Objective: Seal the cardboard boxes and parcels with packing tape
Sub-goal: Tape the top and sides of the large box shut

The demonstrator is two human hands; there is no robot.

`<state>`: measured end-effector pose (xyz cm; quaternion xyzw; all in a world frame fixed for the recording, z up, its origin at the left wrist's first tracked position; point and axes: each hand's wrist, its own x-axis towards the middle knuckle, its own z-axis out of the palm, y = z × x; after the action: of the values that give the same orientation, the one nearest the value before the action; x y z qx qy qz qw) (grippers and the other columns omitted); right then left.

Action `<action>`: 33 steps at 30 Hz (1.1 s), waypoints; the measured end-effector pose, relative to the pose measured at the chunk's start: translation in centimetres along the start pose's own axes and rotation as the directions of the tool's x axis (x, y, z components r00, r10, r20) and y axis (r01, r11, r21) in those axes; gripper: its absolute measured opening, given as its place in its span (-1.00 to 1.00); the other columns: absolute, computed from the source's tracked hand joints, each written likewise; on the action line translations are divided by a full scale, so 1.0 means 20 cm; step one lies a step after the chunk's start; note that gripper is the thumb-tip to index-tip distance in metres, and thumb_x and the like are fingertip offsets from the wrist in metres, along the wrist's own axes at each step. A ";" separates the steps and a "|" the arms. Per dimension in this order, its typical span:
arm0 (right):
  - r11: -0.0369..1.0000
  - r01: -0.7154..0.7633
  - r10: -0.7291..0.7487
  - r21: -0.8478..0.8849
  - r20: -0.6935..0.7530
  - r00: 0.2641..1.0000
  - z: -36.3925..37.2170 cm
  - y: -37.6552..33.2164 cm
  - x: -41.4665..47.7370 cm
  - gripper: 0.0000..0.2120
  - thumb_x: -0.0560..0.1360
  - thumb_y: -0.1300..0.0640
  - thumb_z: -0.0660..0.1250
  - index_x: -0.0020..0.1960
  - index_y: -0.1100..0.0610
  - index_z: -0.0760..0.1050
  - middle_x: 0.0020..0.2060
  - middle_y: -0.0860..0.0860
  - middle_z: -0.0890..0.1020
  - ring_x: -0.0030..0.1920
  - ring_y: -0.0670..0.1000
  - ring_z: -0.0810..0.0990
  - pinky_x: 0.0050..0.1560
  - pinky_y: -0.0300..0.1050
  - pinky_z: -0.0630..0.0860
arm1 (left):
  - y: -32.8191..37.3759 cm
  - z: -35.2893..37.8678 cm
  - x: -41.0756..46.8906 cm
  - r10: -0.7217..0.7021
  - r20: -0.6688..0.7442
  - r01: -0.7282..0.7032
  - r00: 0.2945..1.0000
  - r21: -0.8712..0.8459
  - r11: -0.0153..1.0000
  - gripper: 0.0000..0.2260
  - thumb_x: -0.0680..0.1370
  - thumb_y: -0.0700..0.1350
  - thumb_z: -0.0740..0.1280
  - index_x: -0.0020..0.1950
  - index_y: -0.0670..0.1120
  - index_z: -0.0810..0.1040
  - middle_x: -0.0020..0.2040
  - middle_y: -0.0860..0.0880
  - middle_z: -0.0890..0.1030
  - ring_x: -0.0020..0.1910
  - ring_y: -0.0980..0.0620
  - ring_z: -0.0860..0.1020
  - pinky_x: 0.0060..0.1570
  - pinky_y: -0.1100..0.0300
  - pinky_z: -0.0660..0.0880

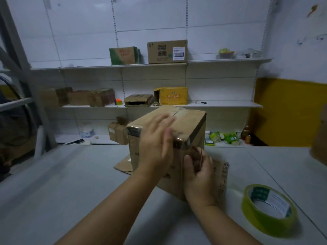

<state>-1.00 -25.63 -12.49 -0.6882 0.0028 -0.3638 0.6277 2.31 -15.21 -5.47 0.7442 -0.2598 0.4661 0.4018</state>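
Grey surface (70,174), shelving (221,104) behind. Left grip (155,144) open, flat across box (192,121) top edge, apparently smoothing the seal. Right grip (198,170) curled at near corner, hold unclear. Box mid-surface; tape roll (269,209) near, right. Next, likely: firm rubbing down sides.

One wide-angle view looks out from the person's head, facing forward and down across the bench (70,174). The cardboard box (185,124) sits mid-frame, close to the lens. Behind the box, wall shelves (221,104) fill the background, their lines bowed by the lens.
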 end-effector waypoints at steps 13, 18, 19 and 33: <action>0.829 0.460 -0.454 -0.317 0.096 0.886 0.00 -0.19 0.23 -0.57 0.49 -0.20 0.24 0.05 0.12 0.65 0.03 -0.07 0.66 0.04 -0.31 0.45 0.02 -0.63 0.29 | -0.27 0.01 0.06 -0.760 -0.223 0.716 0.611 -0.254 0.650 -0.56 0.65 0.12 -0.06 -0.01 -0.08 0.53 -0.12 -0.04 0.52 -0.01 -0.08 0.48 0.00 0.07 0.41; 0.808 0.485 -0.487 -0.334 0.085 0.869 0.00 -0.18 0.24 -0.58 0.51 -0.18 0.22 0.05 0.13 0.64 0.01 -0.06 0.66 0.04 -0.27 0.47 0.01 -0.64 0.28 | -0.28 0.06 0.04 -0.769 -0.204 0.724 0.606 -0.261 0.639 -0.53 0.65 0.13 -0.09 0.20 -0.11 0.49 0.07 -0.13 0.55 0.14 -0.12 0.48 0.14 0.02 0.41; 0.816 0.476 -0.471 -0.329 0.099 0.876 -0.01 -0.19 0.24 -0.56 0.50 -0.21 0.23 0.06 0.12 0.64 0.02 -0.09 0.65 0.05 -0.30 0.45 0.02 -0.65 0.27 | -0.28 0.06 0.04 -0.769 -0.192 0.727 0.610 -0.249 0.639 -0.56 0.65 0.11 -0.08 0.22 -0.11 0.46 0.10 -0.13 0.54 0.15 -0.12 0.47 0.12 0.03 0.40; 0.788 -0.122 0.262 -0.604 0.150 0.953 -0.81 -0.16 0.38 -0.69 0.61 -0.05 0.13 -0.13 0.18 0.40 -0.26 0.10 0.50 -0.27 0.07 0.44 -0.21 -0.02 0.35 | 0.31 -0.01 0.15 -0.270 0.622 -0.210 0.735 0.588 0.781 -0.54 0.55 0.20 0.18 0.41 0.09 0.28 0.46 0.03 0.31 0.45 -0.02 0.22 0.43 -0.13 0.13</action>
<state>-4.97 -42.42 -6.73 -0.8812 0.1142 -0.1981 0.4139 -1.33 -18.41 -0.51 0.9548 -0.2055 0.2140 0.0177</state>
